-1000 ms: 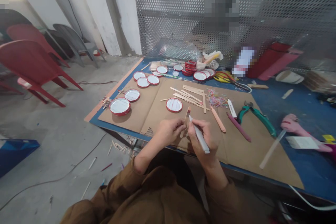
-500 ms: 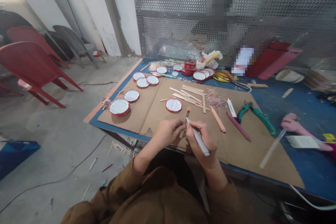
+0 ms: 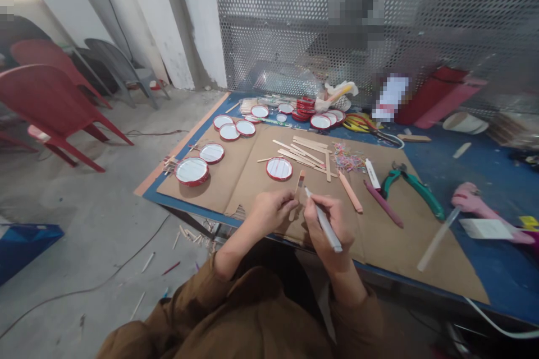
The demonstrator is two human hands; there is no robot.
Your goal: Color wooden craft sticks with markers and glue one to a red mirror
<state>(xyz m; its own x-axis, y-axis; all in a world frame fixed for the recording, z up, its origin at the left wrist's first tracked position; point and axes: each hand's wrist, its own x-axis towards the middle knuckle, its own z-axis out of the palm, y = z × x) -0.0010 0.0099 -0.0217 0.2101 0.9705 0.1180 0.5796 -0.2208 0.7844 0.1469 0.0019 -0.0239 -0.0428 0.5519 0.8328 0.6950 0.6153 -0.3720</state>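
Observation:
My left hand [image 3: 272, 210] pinches a wooden craft stick [image 3: 301, 180] with a reddish-brown, coloured upper end, held upright near the front edge of the cardboard [image 3: 248, 174]. In my right hand [image 3: 330, 221] is a white marker [image 3: 326, 226], its tip just right of the stick and apart from it. Beyond my hands lies a red-rimmed white disc [image 3: 278, 168]. Loose craft sticks [image 3: 301, 154] are scattered behind it, beside a tangle of coloured rubber bands [image 3: 348, 157].
More red-rimmed discs [image 3: 191, 171] lie to the left and back. Rightward are a peach crayon-like stick [image 3: 350, 193], a maroon one [image 3: 383, 203], green-handled pliers [image 3: 421, 190] and a pink glue gun [image 3: 467, 196]. A metal mesh [image 3: 286, 22] stands behind the table.
My right hand and the marker have shifted slightly right, so the marker tip is now apart from the stick. My left hand still holds the stick in nearly the same place.

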